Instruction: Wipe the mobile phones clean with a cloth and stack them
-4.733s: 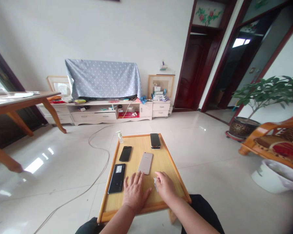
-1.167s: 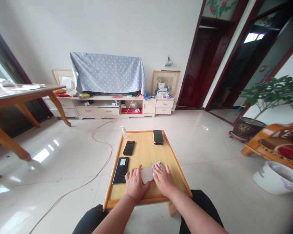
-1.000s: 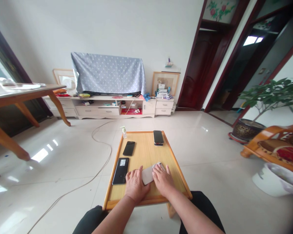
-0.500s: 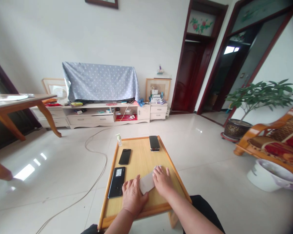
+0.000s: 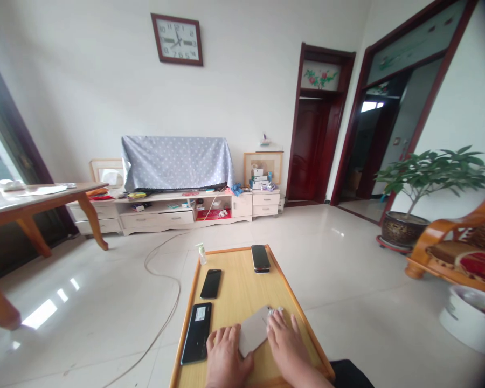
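Note:
A pale grey phone (image 5: 254, 331) lies at a slant on a small wooden tray table (image 5: 242, 269), its plain back facing up. My left hand (image 5: 228, 353) holds its lower left edge, the thumb along the near side and the fingers over the left side. At the phone's upper right end, my right hand (image 5: 285, 339) presses a crumpled white wipe (image 5: 275, 311) under its fingertips; most of the wipe is hidden. Left of my left hand is a large black device (image 5: 196, 331) with a white label.
Another black phone (image 5: 210, 284) lies beyond the labelled device. A pump bottle (image 5: 202, 254) stands at the far left corner, and stacked phones (image 5: 261, 258) lie at the far right. A cable (image 5: 161, 323) runs across the floor, and a potted plant (image 5: 404, 229) stands right.
The view has tilted up, bringing the wall clock into sight. The phone is turned a little more upright, and my right hand has shifted towards its right edge.

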The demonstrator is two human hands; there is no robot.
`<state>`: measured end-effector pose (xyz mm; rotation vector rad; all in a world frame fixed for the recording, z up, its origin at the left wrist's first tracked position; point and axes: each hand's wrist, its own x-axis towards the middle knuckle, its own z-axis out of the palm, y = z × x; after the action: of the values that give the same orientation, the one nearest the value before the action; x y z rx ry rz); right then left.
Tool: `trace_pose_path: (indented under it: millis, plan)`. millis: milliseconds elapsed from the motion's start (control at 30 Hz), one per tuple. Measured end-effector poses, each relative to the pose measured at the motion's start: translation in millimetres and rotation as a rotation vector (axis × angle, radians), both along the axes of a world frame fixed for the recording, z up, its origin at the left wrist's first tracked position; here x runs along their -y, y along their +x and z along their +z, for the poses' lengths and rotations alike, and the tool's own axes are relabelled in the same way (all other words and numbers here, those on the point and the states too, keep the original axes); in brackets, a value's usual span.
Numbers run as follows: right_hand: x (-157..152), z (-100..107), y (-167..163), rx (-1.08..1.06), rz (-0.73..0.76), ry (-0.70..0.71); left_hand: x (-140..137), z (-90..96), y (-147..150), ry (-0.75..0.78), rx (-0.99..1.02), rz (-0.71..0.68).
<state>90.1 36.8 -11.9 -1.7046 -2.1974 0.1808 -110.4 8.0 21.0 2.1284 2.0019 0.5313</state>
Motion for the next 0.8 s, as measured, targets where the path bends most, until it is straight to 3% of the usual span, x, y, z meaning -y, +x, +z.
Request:
trace_pose_path:
  millis: [133, 200, 400, 600, 700, 800]
  plan:
    - [10.4, -22.9, -19.8, -0.022, 0.286, 0.056, -0.8, 2.5, -2.1, -0.045, -0.013, -0.014]
    - [12.0, -22.4, -22.4, -0.029, 0.364, 0.052, -0.4, 6.8, -3.0, -0.073, -0.008, -0.026]
    - [-8.4, 4.3, -9.3, 0.019, 0.015, -0.022, -0.1, 17.8, -1.0, -0.149, -0.039, -0.021]
    - [-8.5, -12.3, -51.7, -0.053, 0.305, -0.051, -6.3, 3.1, -4.7, -0.175, -0.045, 0.031]
    - [-13.6, 3.2, -53.1, -0.057, 0.303, -0.089, -5.6, -0.9, -7.0, -0.147, -0.036, 0.043]
    - [-24.3, 29.6, -33.1, -0.023, 0.241, -0.132, -4.3, -1.7, -8.0, -0.132, -0.047, 0.039]
